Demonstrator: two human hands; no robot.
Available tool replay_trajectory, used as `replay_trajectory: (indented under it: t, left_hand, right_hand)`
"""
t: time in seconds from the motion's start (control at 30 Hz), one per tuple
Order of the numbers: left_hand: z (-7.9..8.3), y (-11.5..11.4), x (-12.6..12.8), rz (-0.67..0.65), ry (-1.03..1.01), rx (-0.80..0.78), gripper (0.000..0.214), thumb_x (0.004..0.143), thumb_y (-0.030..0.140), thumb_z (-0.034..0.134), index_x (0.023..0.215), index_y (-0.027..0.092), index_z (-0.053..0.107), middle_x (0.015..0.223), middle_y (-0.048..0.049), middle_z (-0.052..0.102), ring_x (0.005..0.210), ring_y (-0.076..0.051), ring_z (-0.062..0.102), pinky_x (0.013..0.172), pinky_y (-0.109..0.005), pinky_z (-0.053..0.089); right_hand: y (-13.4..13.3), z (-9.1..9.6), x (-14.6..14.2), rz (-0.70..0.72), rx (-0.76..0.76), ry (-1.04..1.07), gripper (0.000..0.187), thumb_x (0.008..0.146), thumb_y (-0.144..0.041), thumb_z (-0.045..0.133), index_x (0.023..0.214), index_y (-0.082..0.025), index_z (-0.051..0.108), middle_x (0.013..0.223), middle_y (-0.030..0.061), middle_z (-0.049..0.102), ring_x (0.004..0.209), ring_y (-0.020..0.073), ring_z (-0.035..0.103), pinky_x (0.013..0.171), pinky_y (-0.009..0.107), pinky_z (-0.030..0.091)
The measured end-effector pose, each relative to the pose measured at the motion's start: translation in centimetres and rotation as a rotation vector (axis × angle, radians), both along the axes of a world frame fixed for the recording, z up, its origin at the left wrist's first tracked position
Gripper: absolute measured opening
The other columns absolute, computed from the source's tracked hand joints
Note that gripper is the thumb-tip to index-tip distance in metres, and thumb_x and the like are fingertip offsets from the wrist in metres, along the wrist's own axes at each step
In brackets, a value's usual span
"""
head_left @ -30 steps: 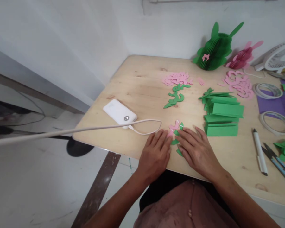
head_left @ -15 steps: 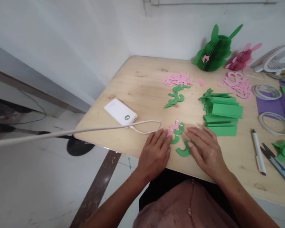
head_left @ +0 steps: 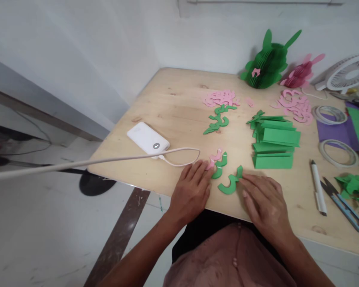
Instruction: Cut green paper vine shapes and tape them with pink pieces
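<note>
My left hand (head_left: 192, 189) lies flat on the wooden table (head_left: 173, 107) near its front edge, fingers stretched out, fingertips resting on small pink cutouts (head_left: 213, 158) and a green curved piece (head_left: 220, 163). My right hand (head_left: 265, 199) also lies flat with its fingers apart. Its fingertips touch the right end of a separate green curved paper cutout (head_left: 229, 184) lying between the two hands. Neither hand grips anything.
A white power bank (head_left: 147, 139) with a cable (head_left: 107, 160) lies to the left. Behind are a stack of green folded paper (head_left: 274, 141), more green (head_left: 217, 119) and pink cutouts (head_left: 219, 97), paper rabbits (head_left: 266, 61), tape rolls (head_left: 336, 152), a pen (head_left: 318, 187), snips (head_left: 342, 205) and a fan (head_left: 347, 73).
My right hand slid back and to the right, dragging one green curved cutout away from the small pile. My left hand stayed on the pile.
</note>
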State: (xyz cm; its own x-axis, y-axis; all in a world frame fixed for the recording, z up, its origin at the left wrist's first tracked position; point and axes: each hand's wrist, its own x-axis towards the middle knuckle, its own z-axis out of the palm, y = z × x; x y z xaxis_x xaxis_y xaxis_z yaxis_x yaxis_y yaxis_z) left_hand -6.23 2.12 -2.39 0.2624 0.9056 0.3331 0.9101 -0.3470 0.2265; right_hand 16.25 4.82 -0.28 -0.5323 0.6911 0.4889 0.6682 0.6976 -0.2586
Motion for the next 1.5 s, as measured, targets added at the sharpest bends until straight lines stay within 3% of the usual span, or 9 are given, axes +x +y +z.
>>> replay_trajectory:
  t: [0.73,0.87,1.0,1.27,1.5]
  left_hand:
    - [-0.3,-0.1,-0.3,-0.020,-0.076,0.054,0.046,0.089,0.013,0.042,0.135,0.014,0.046,0.137,-0.0137,0.053,0.133,-0.027,0.043,0.108,-0.048,0.036]
    - [-0.3,-0.6,-0.4,-0.041,-0.215,0.166,0.040,0.086,0.009,0.044,0.126,0.014,0.052,0.126,-0.0135,0.061,0.124,-0.025,0.051,0.105,-0.047,0.040]
    - [-0.1,-1.6,0.3,-0.034,-0.355,0.253,0.028,0.085,0.010,0.052,0.111,0.017,0.059,0.109,-0.0106,0.069,0.104,-0.022,0.062,0.091,-0.042,0.048]
    - [-0.2,-2.4,3.2,-0.074,-0.398,0.216,0.018,0.086,0.013,0.053,0.099,0.017,0.064,0.103,-0.0091,0.071,0.099,-0.020,0.063,0.085,-0.038,0.049]
    - [-0.8,-2.1,3.8,-0.089,-0.374,0.243,0.017,0.086,0.011,0.053,0.097,0.016,0.065,0.102,-0.0084,0.072,0.098,-0.020,0.063,0.083,-0.037,0.049]
  right_hand:
    - [-0.1,-0.6,0.0,0.032,-0.019,-0.002,0.028,0.087,-0.012,0.056,0.114,-0.017,0.063,0.113,0.0112,0.069,0.108,0.0243,0.061,0.096,0.046,0.041]
    - [-0.1,-0.6,0.0,0.028,-0.018,-0.002,0.027,0.088,-0.013,0.056,0.113,-0.017,0.063,0.113,0.0110,0.069,0.107,0.0242,0.062,0.096,0.046,0.041]
    - [-0.1,-0.6,0.0,0.017,-0.027,-0.005,0.027,0.088,-0.014,0.056,0.113,-0.018,0.064,0.114,0.0113,0.069,0.107,0.0248,0.062,0.095,0.046,0.041]
    - [-0.1,-0.6,0.0,0.012,-0.029,-0.015,0.026,0.087,-0.015,0.056,0.111,-0.019,0.065,0.114,0.0108,0.069,0.107,0.0250,0.062,0.094,0.044,0.042]
    - [-0.2,-0.4,-0.3,0.003,-0.034,-0.032,0.024,0.088,-0.014,0.056,0.110,-0.016,0.065,0.113,0.0121,0.069,0.107,0.0250,0.061,0.094,0.045,0.041]
